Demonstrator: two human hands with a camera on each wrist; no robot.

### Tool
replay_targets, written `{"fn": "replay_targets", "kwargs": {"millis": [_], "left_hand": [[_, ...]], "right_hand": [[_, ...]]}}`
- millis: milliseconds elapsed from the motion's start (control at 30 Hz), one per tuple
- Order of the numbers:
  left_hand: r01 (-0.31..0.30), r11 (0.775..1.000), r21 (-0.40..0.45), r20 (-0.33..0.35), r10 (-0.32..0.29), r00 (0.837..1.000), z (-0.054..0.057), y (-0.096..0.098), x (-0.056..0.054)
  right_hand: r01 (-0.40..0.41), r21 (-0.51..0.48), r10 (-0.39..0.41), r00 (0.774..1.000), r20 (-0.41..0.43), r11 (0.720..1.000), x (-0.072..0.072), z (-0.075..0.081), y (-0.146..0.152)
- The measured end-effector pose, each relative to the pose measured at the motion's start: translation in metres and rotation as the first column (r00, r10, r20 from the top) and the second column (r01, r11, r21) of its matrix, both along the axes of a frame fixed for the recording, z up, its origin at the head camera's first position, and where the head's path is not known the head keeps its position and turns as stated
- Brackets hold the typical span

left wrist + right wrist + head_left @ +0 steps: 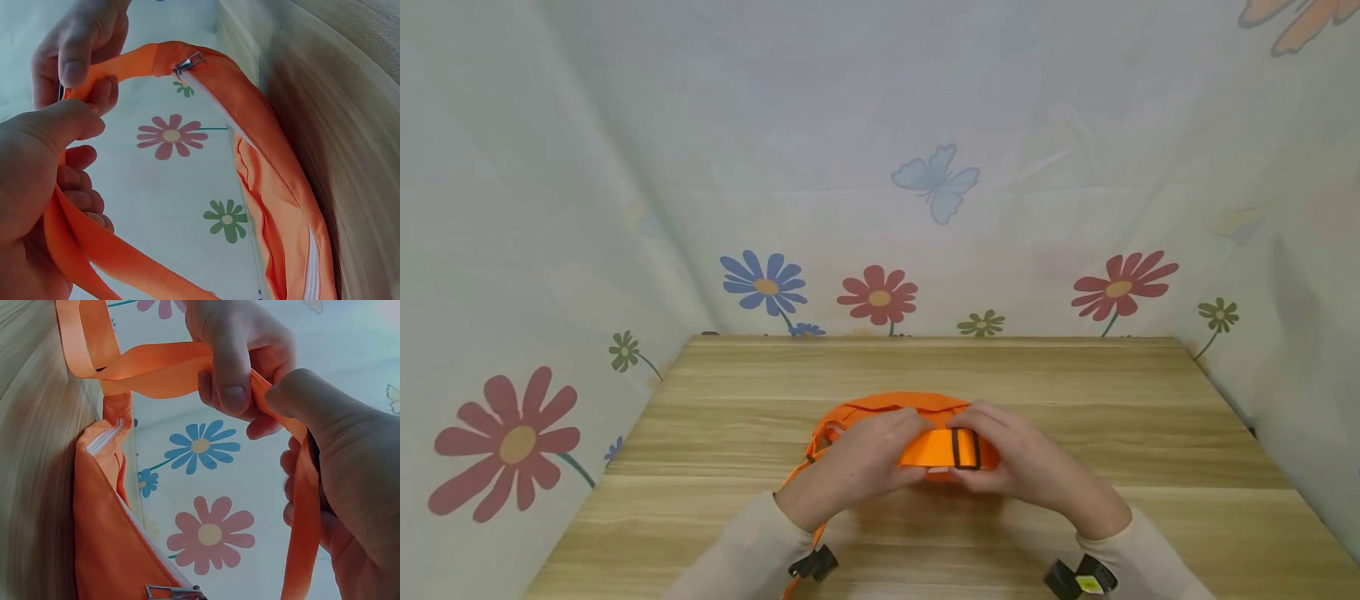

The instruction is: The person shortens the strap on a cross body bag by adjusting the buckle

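An orange waist bag (917,402) stands on the table behind both hands. My left hand (865,457) grips its flat orange strap (927,449) between thumb and fingers. Close to a black slide buckle (957,448), my right hand (1022,454) pinches the same strap, and a short stretch spans the two hands. In the left wrist view the bag body (275,156) curves along the tabletop, with a white zipper and a metal zipper pull (190,63). More strap hangs in a loop beneath the left hand. The palms hide part of the strap.
The wood-grain table (760,367) extends around the bag on all sides. A pale cloth backdrop (820,167) printed with flowers and a butterfly borders its back and sides. Small black devices (814,564) are worn on both wrists.
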State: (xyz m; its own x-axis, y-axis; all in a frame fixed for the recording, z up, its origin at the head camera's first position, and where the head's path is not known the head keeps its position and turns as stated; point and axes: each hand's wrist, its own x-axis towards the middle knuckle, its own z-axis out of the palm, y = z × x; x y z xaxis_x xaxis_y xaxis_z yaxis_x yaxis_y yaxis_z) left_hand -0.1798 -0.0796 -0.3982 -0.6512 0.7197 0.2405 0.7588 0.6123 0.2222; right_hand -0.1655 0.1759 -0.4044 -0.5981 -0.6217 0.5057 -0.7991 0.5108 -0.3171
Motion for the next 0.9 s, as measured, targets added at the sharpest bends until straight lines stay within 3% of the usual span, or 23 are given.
{"fn": "replay_targets", "kwargs": {"millis": [333, 567, 733, 900], "left_hand": [[-0.003, 1.000, 0.026, -0.011, 0.003, 1.000, -0.002, -0.003, -0.002], [-0.013, 1.000, 0.022, -0.045, 0.013, 0.999, -0.001, -0.007, -0.002], [-0.029, 1.000, -0.003, -0.032, 0.029, 0.999, -0.001, -0.008, -0.003], [-0.046, 0.999, 0.014, -0.078, 0.047, 0.996, -0.001, -0.011, -0.003]], "right_hand": [[-0.080, -0.061, 0.078, 0.996, -0.045, 0.995, -0.006, -0.003, 0.004], [-0.053, -0.010, 0.053, 0.998, -0.018, 0.999, -0.006, -0.002, 0.004], [-0.037, 0.011, 0.038, 0.998, -0.047, 0.999, -0.006, -0.001, 0.004], [-0.018, -0.005, 0.018, 0.997, -0.078, 1.000, -0.006, -0.001, 0.007]]}}
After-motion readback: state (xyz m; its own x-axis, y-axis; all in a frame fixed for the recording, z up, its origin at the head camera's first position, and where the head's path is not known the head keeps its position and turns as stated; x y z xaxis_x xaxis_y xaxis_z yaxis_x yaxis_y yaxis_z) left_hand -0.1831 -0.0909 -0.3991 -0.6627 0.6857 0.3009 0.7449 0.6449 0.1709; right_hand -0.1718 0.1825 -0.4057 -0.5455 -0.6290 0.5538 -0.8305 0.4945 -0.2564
